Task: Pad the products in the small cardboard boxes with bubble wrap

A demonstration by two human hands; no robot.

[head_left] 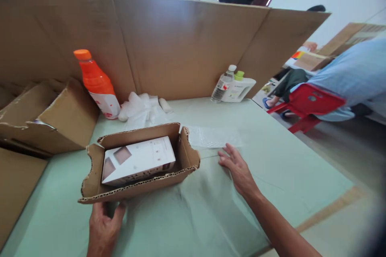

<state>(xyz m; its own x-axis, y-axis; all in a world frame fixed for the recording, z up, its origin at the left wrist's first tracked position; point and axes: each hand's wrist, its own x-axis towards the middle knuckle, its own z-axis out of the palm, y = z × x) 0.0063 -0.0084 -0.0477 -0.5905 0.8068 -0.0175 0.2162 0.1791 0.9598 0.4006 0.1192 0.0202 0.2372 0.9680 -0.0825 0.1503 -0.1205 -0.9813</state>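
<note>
I see a small open cardboard box (187, 156) lying on the pale green tabletop (271, 176), a little left of centre and close to me. Inside it a white carton (138, 160) lies flat, filling most of the box floor. My left hand (104, 225) is at the box's near flap, thumb and fingers (119, 211) curled up against the cardboard edge, gripping it from below. My right hand (238, 168) lies flat on the tabletop just right of the box, fingers spread and holding nothing, fingertips near a sheet of clear bubble wrap (214, 136) that lies beside the box's far right corner.

Behind the box sits a bunch of crumpled clear plastic bags (143, 108), and left of them an orange bottle (98, 86) leans tilted against a larger brown box (60, 116). A tall cardboard wall (187, 44) stands along the far side of the tabletop. At its foot, to the right, a clear water bottle (223, 84) leans beside a white container with a green cap (239, 87). Off to the right, another person in a pale blue shirt (358, 76) sits on a red plastic chair (307, 102).
</note>
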